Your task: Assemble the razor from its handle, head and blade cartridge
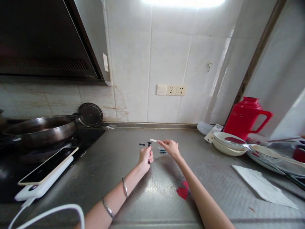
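Observation:
My left hand [145, 155] is closed around the handle of a black T-shaped tool [149, 144] that looks like a razor, held upright with its head above the fist. Between the fingertips of my right hand [170, 148] is a slim white stick [153, 140], its free end pointing left, close to the black head; whether they touch I cannot tell. A small flat black piece [142, 144] lies on the counter left of the tool. Just under my right hand rests a small clear packet [162, 150] with dark strips in it.
The metal counter [114, 152] has a red patch [183, 190] near my right forearm. At left are a pan [43, 132] on the stove, a phone [49, 165], and a power bank [45, 183] with its white cable. Bowls [228, 144], a napkin [262, 186] and a red thermos [245, 117] stand right.

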Demonstrator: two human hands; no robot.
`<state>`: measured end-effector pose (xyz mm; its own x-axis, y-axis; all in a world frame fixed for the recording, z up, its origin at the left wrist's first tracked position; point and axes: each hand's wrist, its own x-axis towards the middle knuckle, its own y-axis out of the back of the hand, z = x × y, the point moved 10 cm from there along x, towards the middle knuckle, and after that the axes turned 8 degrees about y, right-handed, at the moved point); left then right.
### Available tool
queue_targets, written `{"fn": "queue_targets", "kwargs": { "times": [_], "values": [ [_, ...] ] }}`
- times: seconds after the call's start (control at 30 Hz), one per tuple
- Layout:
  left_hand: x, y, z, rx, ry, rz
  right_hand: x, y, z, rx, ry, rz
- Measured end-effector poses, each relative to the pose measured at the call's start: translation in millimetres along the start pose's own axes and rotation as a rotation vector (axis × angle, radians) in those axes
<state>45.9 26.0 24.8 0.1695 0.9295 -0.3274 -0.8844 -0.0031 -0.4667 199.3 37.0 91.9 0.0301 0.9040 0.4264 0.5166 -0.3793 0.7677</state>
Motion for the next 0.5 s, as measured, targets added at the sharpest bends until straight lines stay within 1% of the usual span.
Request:
{"fn": "queue_targets", "kwargs": {
  "times": [0.1, 0.27, 0.4, 0.5],
  "values": [
    [-0.5, -1.6, -2.3, 0.02, 0.016, 0.002, 0.0, -3.5, -3.2, 0.027, 0.038, -0.022],
    [-2.3, -4.3, -3.9, 0.025, 0.011, -0.011, -0.7, -0.9, 1.7, 0.013, 0.021, 0.024],
    [-3.2, -4.8, -5.2, 0.035, 0.013, -0.011, -1.3, -5.3, -1.2, 0.032, 0.063, -0.007],
    [-4.0, -6.2, -4.6, 0.054, 0.007, -0.019, -2.3, 0.1, 3.0, -0.003, 0.042, 0.042]
  ]
}}
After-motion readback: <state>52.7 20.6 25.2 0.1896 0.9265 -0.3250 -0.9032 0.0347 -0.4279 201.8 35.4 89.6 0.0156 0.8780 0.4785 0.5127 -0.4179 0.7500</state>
